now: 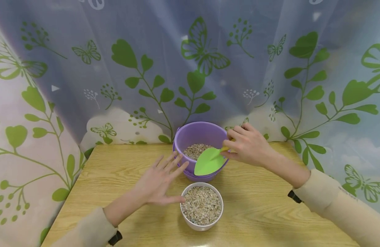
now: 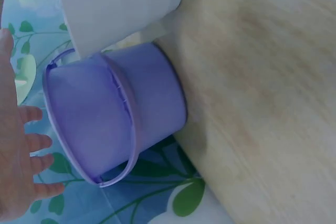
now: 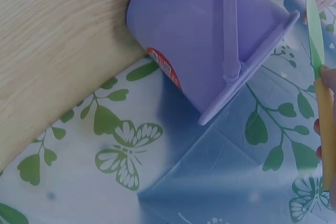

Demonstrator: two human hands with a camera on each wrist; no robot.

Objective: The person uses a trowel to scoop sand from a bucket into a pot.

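My right hand [image 1: 249,144] grips the yellow handle of a toy shovel with a green blade [image 1: 209,162]. The blade tilts over the front rim of a purple bucket [image 1: 202,128], and no gravel shows on it. Inside the bucket lies some fine gravel [image 1: 193,150]. In front of the bucket stands a white bowl [image 1: 200,227], full of the same kind of gravel [image 1: 202,205]. My left hand [image 1: 159,181] is spread, fingers straight, its thumb overlapping the bowl's left rim. The left wrist view shows those fingers [image 2: 39,141] stretched out beside the bucket, holding nothing.
Both containers stand on a wooden table [image 1: 131,171], the bucket near its back edge. A curtain [image 1: 140,113] with green leaves and butterflies hangs right behind. The bucket's handle [image 2: 123,167] is folded down against its side.
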